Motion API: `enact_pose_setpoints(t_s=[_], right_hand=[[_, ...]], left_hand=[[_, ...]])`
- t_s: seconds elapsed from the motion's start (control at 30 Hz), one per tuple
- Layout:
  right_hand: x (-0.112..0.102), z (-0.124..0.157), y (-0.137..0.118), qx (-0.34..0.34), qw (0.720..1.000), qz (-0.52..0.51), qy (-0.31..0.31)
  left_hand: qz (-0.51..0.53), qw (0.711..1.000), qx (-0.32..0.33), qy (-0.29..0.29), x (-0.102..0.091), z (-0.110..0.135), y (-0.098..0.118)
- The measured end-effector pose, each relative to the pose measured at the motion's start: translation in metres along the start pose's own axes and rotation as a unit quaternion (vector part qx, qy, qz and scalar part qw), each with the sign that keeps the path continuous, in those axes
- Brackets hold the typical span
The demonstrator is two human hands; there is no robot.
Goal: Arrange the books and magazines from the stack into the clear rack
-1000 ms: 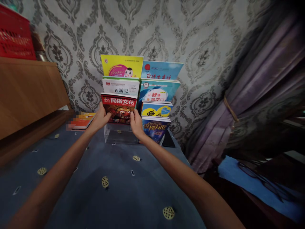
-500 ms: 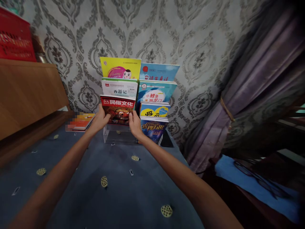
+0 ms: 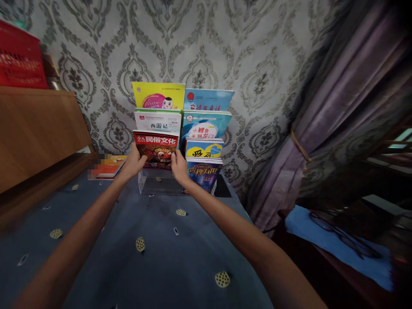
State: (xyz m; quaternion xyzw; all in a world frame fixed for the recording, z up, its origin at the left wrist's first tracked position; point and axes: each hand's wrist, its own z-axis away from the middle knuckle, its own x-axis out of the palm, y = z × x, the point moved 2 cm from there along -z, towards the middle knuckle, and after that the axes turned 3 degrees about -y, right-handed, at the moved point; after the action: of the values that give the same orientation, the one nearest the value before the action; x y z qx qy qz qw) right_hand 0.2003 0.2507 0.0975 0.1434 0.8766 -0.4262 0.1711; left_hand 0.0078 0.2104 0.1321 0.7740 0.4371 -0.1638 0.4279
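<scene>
Between my two hands is a red book [image 3: 157, 150] with a mask on its cover, upright and facing me. My left hand [image 3: 132, 162] grips its left edge, thumb on the front. My right hand [image 3: 180, 166] grips the right edge the same way. Behind it stand a white book [image 3: 157, 123] and a yellow book [image 3: 157, 95] in the left column of a clear stepped book rack [image 3: 161, 184]. The right column holds a light blue book [image 3: 209, 99], a teal book [image 3: 207, 124], a yellow-and-blue book [image 3: 204, 149] and a dark blue book [image 3: 202, 169].
More books with orange covers [image 3: 111, 167] lie left of the rack on the blue patterned tablecloth [image 3: 154, 266]. A wooden cabinet [image 3: 38, 137] bearing a red basket [image 3: 21, 58] borders the left. At right hang a purple curtain [image 3: 283, 171] and glasses [image 3: 344, 236] on a blue cloth [image 3: 305, 223].
The view has shifted slightly, moving the rack a little left and down in the picture. Both hands keep their hold on the red book, which stays in nearly the same place on the rack.
</scene>
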Motion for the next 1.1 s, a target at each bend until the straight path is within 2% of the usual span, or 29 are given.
enact_pose_setpoints(t_s=[0.17,0.4,0.57,0.83,1.1], right_hand=[[-0.004,0.002,-0.006,0.011,1.0,0.02,-0.01],[-0.009,0.002,-0.012,-0.008,0.998,0.064,-0.003],[-0.009,-0.003,-0.01,-0.004,0.995,0.104,0.006],[-0.009,-0.001,-0.016,0.017,0.995,0.095,-0.013],[-0.01,0.005,-0.019,0.043,0.995,0.094,-0.007]], left_hand=[[0.003,1.0,0.013,0.005,-0.001,0.001,-0.002],[-0.051,0.999,0.017,-0.005,-0.006,0.001,-0.005],[-0.07,0.997,0.022,0.016,-0.006,0.001,-0.005],[-0.115,0.993,0.013,0.024,-0.007,0.004,0.003],[-0.121,0.992,0.006,0.036,-0.005,0.005,0.007]])
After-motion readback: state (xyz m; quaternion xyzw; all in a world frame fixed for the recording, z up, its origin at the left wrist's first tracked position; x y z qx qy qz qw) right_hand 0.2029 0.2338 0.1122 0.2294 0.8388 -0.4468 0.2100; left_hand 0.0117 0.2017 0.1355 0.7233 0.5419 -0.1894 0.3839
